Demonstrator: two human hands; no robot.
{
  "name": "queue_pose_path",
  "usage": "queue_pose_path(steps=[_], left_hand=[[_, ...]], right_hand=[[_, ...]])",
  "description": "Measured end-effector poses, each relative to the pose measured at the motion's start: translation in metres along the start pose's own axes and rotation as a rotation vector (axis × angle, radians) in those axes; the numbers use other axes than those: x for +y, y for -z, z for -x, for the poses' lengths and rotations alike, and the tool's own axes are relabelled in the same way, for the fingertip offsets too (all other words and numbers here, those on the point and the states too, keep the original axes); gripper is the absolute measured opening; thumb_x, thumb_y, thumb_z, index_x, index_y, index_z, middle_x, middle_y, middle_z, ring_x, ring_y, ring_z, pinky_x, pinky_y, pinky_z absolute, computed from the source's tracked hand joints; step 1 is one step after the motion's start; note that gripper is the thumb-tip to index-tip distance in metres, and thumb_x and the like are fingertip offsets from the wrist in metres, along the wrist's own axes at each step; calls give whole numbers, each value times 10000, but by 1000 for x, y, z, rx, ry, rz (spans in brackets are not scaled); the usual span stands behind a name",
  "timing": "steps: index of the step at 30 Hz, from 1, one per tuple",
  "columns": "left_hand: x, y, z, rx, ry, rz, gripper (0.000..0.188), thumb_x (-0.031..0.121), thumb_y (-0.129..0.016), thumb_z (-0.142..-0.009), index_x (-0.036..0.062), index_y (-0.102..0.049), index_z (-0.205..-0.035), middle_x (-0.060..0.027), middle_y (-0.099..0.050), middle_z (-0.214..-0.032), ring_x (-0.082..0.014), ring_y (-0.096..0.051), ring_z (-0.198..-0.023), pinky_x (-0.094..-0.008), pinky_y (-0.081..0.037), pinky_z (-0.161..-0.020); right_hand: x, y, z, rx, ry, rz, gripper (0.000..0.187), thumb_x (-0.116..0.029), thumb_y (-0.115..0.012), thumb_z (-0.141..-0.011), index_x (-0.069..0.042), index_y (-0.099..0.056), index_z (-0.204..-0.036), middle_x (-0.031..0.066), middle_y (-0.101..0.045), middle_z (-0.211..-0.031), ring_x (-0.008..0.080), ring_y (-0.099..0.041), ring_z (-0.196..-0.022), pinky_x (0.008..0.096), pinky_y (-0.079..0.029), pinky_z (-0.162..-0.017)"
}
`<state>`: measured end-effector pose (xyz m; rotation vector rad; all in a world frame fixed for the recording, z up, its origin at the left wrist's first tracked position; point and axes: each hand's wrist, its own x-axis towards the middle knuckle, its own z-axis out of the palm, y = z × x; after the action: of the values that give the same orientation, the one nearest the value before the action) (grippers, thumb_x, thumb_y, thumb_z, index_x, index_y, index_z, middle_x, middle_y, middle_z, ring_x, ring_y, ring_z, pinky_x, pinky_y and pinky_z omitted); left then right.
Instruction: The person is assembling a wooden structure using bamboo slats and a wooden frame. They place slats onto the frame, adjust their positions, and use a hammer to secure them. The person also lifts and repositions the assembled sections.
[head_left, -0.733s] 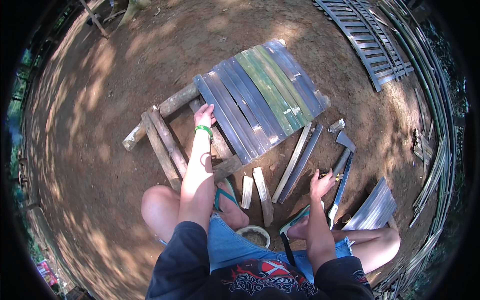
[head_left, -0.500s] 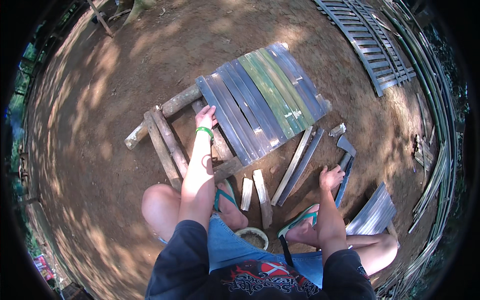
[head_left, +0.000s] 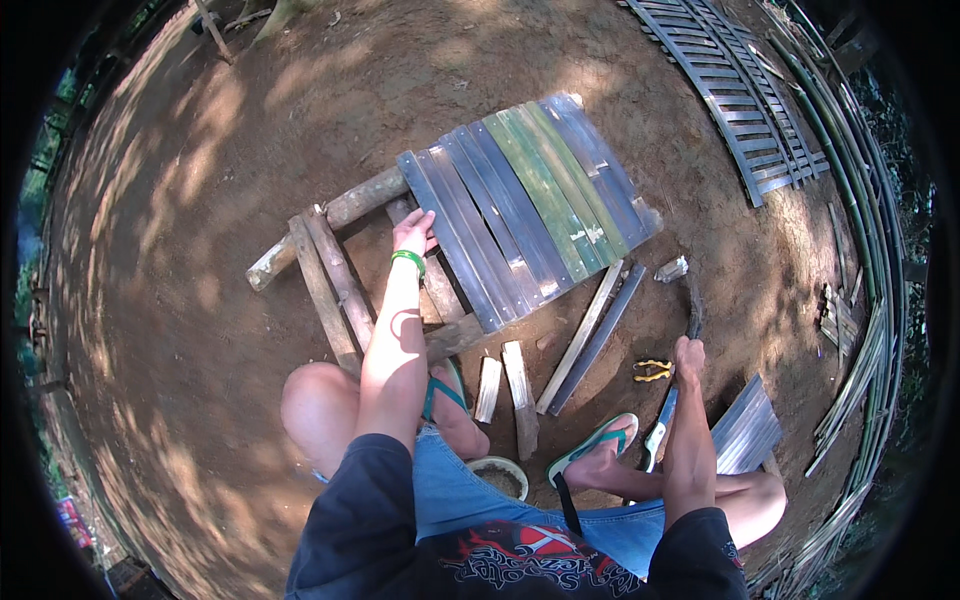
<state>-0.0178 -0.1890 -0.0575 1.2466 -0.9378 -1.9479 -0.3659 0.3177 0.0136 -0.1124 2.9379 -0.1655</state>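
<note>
My left hand (head_left: 414,233) holds the left edge of a panel of dark and green bamboo slats (head_left: 505,215), fingers closed over the rim. The panel lies on a frame of round logs (head_left: 368,197). On the right, my right hand (head_left: 690,357) is closed round the handle of a hatchet (head_left: 696,300), its dark head pointing away from me and seen nearly edge-on. Beside that hand on the soil lie yellow-handled pliers (head_left: 653,371) and a long tool with a blue blade and white handle (head_left: 660,428).
Two long strips (head_left: 598,338) and two short wood pieces (head_left: 519,395) lie before my feet. A small bowl (head_left: 500,476) is between them. Corrugated-looking sheet (head_left: 748,425) leans by my right knee. A slatted rack (head_left: 735,105) and bamboo poles (head_left: 868,200) line the right.
My right hand has closed on the hatchet handle and lifted it, turning the head edge-on. The pliers have come into sight. My left hand stays on the panel.
</note>
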Motion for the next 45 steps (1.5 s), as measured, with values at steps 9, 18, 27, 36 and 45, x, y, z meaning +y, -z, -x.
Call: queue_pose_path(steps=[9, 18, 27, 36, 45], left_hand=[[8, -7, 15, 40, -15, 29, 305, 138, -673, -938, -17, -633, -1197, -86, -711, -1001, -188, -721, -822, -357, -619, -733], [10, -7, 12, 90, -21, 57, 377, 101, -684, -926, -32, -589, -1265, -117, -709, -1041, -211, -723, -833, -376, -621, -731], [-4, -5, 8, 125, -11, 92, 473, 114, -698, -917, -63, -530, -1322, -116, -706, -1022, -200, -719, -804, -371, -619, -689], [-22, -4, -12, 250, -135, -92, 462, 130, -750, -864, -99, -599, -1235, -110, -718, -882, -117, -556, -508, -288, -461, -447], [-3, -14, 9, 312, -88, -126, 491, 148, -778, -837, -103, -610, -1225, -127, -731, -876, -125, -551, -483, -289, -434, -425]], right_hand=[[-86, 62, 197, -395, 450, -484, 296, -260, -650, -955, 14, -577, -1039, 167, -647, -693, 252, -653, -572, 369, -486, -522], [-145, 9, 281, -275, 997, -473, 406, -149, -656, -910, 1, -482, -1245, 245, -660, -873, 463, -656, -756, 526, -529, -643], [-155, 15, 287, -377, 865, -607, 389, -197, -654, -936, -14, -490, -1237, 302, -665, -848, 485, -663, -762, 521, -523, -604], [-147, -4, 264, -497, 736, -362, 265, -237, -623, -949, -31, -516, -1077, 278, -657, -753, 498, -643, -714, 565, -496, -620], [-167, 33, 278, -279, 940, -770, 342, -85, -658, -919, 35, -518, -1206, 269, -682, -887, 433, -696, -816, 454, -544, -664]])
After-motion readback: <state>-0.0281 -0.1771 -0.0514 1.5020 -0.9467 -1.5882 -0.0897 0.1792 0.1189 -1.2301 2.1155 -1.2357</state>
